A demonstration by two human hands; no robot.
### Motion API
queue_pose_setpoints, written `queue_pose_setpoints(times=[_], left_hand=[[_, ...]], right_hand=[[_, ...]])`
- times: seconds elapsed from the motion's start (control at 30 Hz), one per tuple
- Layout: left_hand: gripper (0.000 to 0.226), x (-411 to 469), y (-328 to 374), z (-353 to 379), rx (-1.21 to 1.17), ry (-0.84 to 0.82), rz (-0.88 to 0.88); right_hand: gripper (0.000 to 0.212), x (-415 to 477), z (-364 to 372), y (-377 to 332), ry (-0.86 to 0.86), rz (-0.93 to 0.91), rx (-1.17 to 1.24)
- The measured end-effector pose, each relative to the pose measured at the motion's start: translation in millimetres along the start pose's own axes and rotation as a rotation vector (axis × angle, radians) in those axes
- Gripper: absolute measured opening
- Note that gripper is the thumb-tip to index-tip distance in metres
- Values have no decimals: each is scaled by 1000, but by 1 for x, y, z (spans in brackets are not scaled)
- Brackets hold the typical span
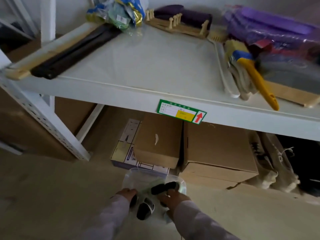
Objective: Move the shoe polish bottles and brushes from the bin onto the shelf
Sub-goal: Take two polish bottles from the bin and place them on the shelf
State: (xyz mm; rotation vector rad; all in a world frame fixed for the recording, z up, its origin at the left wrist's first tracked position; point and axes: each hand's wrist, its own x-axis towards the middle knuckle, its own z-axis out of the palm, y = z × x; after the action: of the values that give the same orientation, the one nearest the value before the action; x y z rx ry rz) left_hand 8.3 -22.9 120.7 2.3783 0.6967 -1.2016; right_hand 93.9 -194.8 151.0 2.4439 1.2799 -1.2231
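In the clear plastic bin [131,177] on the floor, a black-bristled brush [163,187] is held in the right hand [173,196]; the left hand's [127,194] grip cannot be told. The brush should be lifted clear to the bare white shelf [147,66].

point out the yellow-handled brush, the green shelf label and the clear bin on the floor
yellow-handled brush [258,80]: head view, middle of its yellow handle
green shelf label [181,111]: head view, centre of the sticker on the shelf's front edge
clear bin [133,177]: head view, its far left wall
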Motion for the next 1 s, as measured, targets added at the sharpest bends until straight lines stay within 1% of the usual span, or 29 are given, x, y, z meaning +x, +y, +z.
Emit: queue_pose_setpoints(times=[0.07, 0.1, 0.13, 0.17, 0.2, 0.23, 0.3, 0.33, 0.37, 0.4, 0.43, 0.47, 0.53, 0.6, 0.63, 0.7, 0.73, 0.8, 0.87, 0.93, 1.0], left_hand=[[45, 0, 0, -3, 35, -11, 46], [42, 9, -2, -2, 80, 5, 104], [40, 11, -5, -3, 50, 53, 143], [39, 11, -4, -1, -70, 124, 82], [40, 8, -5, 0, -231, 149, 51], [41, 3, -5, -3, -334, 176, 73], [45, -24, -3, -20, -300, 263, 174], [45, -41, 1, -29, -404, 242, 239], [47, -58, -1, -41, -459, 281, 294], [55, -72, -5, -50, -497, 299, 360], [64, -85, -12, -58, -477, 324, 466], [73, -99, -16, -67, -515, 380, 520], [77, -125, -21, -90, -560, 458, 573], [74, -157, -17, -121, -615, 498, 668], [70, -171, -14, -137, -672, 529, 761], [54, -204, -6, -172, -831, 587, 941], [49, -218, -2, -187, -870, 624, 1019], [46, -241, 6, -217, -877, 690, 1168], [45, -258, 15, -247, -865, 733, 1252], [46, -267, 25, -277, -852, 793, 1294], [46, -266, 35, -309, -811, 874, 1290]], right_hand=[[49, 3, 1, -4, 12, 17, -86], [46, 3, -1, -6, 26, 36, -62], [44, 6, -1, -7, 46, 24, -96], [44, 5, -5, -10, 63, 36, -59], [44, 2, -10, -10, 75, 61, -43], [44, -3, -17, -10, 101, 93, -26], [41, -20, -36, -12, 185, 104, 30], [39, -32, -47, -12, 257, 95, 96], [36, -45, -58, -13, 336, 70, 178], [35, -58, -70, -14, 416, 43, 260], [35, -73, -83, -16, 507, 1, 324], [38, -86, -93, -18, 592, -36, 370], [47, -114, -118, -28, 721, -114, 461], [53, -142, -145, -39, 838, -233, 519], [55, -158, -159, -45, 908, -283, 518], [54, -186, -185, -55, 1025, -382, 550], [55, -198, -199, -59, 1072, -446, 573], [56, -217, -226, -63, 1164, -589, 635], [49, -227, -254, -65, 1207, -698, 706], [51, -226, -285, -62, 1253, -706, 700], [52, -215, -317, -55, 1324, -615, 652]])
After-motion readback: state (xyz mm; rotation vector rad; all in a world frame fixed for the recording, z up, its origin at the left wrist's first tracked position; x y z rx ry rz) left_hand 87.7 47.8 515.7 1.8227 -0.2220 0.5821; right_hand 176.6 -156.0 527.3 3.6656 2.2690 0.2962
